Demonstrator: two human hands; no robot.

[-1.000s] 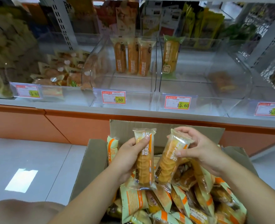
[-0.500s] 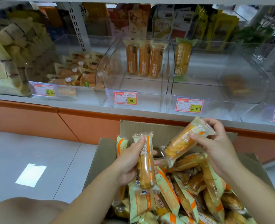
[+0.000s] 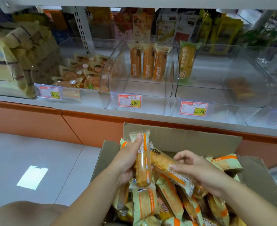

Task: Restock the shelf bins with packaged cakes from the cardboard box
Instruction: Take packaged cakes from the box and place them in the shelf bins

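An open cardboard box [image 3: 180, 137] at the bottom holds several packaged cakes [image 3: 170, 198] in cream and orange wrappers. My left hand [image 3: 126, 162] grips one packaged cake [image 3: 142, 163] upright above the box. My right hand [image 3: 198, 170] holds a second packaged cake [image 3: 165, 167] lying slanted, its far end touching the first. On the shelf, the middle clear bin [image 3: 141, 90] with the 6.80 tag has three matching cakes [image 3: 148, 62] standing at its back.
A bin of round buns [image 3: 79, 75] stands left of the middle bin. To the right, another clear bin [image 3: 219, 95] holds one green-wrapped cake [image 3: 187, 61]. An orange shelf base [image 3: 88, 128] runs below. Grey floor [image 3: 36, 160] lies to the left.
My right hand has lowered its cake from a raised tilt to a slanted position beside the cake in my left hand. The view has shifted left and closer to the shelf.
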